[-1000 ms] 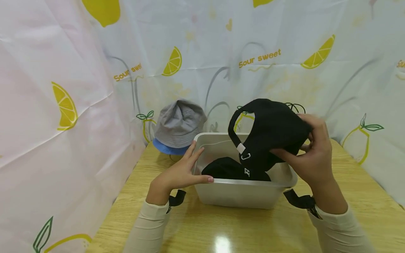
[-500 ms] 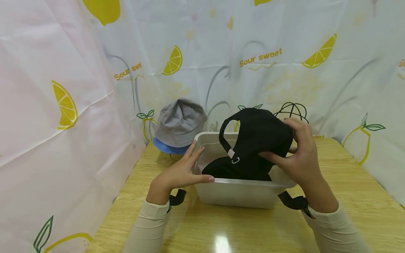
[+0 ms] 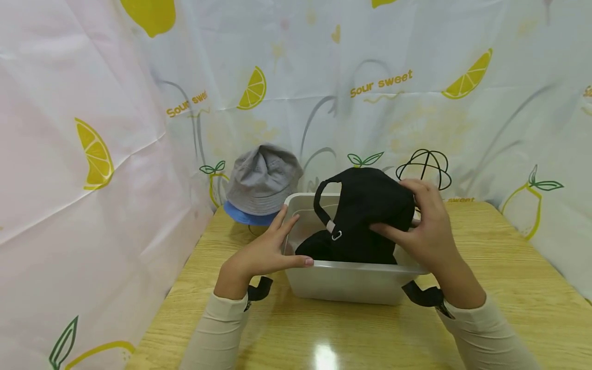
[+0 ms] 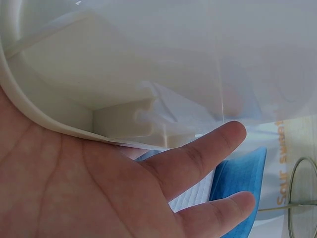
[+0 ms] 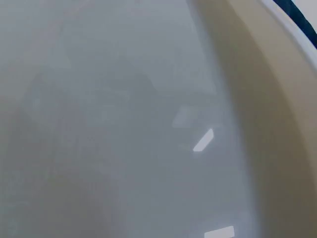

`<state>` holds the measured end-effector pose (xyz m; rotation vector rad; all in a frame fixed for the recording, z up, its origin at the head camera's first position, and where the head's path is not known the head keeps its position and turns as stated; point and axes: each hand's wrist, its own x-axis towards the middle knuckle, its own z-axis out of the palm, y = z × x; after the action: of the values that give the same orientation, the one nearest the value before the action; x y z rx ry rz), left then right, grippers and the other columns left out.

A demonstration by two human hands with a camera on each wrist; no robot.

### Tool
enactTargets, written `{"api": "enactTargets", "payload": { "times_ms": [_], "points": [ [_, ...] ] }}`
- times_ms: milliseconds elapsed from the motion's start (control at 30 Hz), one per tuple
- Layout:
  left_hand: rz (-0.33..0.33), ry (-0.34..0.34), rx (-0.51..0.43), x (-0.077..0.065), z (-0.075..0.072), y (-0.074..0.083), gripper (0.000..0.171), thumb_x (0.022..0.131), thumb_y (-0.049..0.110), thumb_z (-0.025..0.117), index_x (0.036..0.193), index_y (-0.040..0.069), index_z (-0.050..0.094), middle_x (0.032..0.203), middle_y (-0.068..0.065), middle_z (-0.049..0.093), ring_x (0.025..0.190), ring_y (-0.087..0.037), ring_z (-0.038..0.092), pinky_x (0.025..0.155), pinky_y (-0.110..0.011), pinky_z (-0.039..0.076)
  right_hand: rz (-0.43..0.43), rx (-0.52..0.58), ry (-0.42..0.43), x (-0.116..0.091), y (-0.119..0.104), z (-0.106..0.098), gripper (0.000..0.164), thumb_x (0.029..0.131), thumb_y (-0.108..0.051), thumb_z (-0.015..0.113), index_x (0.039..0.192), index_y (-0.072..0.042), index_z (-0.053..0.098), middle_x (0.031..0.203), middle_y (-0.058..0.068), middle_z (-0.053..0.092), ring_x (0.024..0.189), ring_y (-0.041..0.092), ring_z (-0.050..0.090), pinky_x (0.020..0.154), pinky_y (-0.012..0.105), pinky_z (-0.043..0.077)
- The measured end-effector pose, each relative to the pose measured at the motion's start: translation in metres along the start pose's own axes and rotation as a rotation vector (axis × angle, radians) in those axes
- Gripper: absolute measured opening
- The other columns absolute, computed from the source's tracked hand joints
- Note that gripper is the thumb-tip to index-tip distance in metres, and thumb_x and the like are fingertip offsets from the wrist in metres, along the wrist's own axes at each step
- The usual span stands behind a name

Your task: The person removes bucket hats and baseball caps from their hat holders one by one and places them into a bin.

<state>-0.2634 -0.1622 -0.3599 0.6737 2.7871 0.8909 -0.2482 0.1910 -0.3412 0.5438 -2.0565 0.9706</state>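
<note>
"Head?"
"Right hand (image 3: 426, 232) pinches the upper black cap (image 3: 367, 205), partly inside the bin (image 3: 342, 283); likely soft, light, best held by its crown."
"Left wrist?"
"Left hand (image 4: 119, 186), fingers spread, touches the bin's rim."
"Right wrist?"
"Glossy surface (image 5: 124, 148); no hand."

your sleeves (image 3: 210, 331) cut off at the head view's bottom, your left hand (image 4: 99, 186) cropped in its wrist view, lower edge of your black cap (image 3: 367, 203) indistinct inside the bin (image 3: 347, 283)
</note>
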Motion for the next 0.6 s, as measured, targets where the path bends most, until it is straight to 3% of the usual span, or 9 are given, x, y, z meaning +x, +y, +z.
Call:
{"api": "enactTargets", "payload": {
  "times_ms": [267,600],
  "points": [
    [-0.006,-0.008,-0.009,-0.001,0.000,0.003,0.114,0.077,0.077,0.074,0.165,0.043,0.010,0.173,0.010,-0.018,0.152,-0.035,0.036,0.116,-0.056,0.040,0.067,-0.010,-0.086,-0.002,-0.001,0.004,0.089,0.061,-0.025,0.103,0.138,-0.018,0.060,0.141,0.010,0.053,0.128,0.031,0.048,0.102,0.063,0.039],
    [-0.013,-0.007,-0.002,0.000,0.000,0.000,0.114,0.077,0.078,0.074,0.165,0.044,0.009,0.173,0.011,-0.019,0.151,-0.034,0.038,0.115,-0.054,0.042,0.037,-0.067,-0.150,0.008,-0.002,0.006,0.089,0.063,-0.030,0.102,0.139,-0.016,0.059,0.137,0.017,0.052,0.128,0.036,0.047,0.101,0.065,0.039]
  ]
}}
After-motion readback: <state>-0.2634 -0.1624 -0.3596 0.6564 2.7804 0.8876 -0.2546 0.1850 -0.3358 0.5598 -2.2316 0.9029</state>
